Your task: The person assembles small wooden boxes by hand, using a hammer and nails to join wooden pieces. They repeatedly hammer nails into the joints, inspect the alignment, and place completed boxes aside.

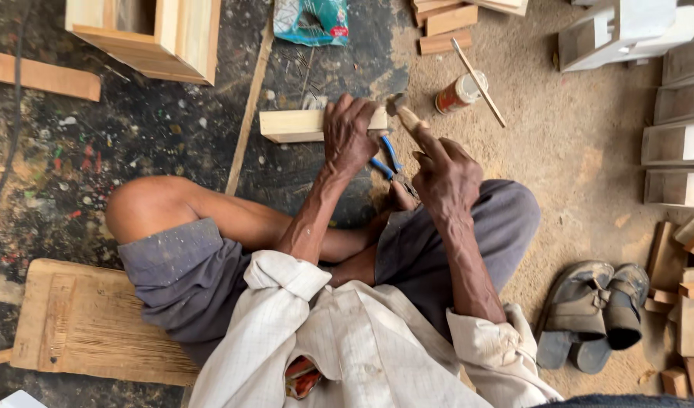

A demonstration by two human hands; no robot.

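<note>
Left hand (349,136) steadies wood block (294,125); right hand (444,170) grips hammer (404,113) (teal packet (311,21) beyond).

The person sits low with knees bent and spread, the left knee bare and raised to the side, the right leg folded under grey cloth. Both forearms reach forward from rolled white sleeves and draw close together ahead of the lap. The left hand (349,136) lies palm down, fingers curled over and pressing flat. The right hand (444,172) sits just beside it, wrist cocked, fist closed in a grip, the forefinger stretched forward along what it holds.
</note>
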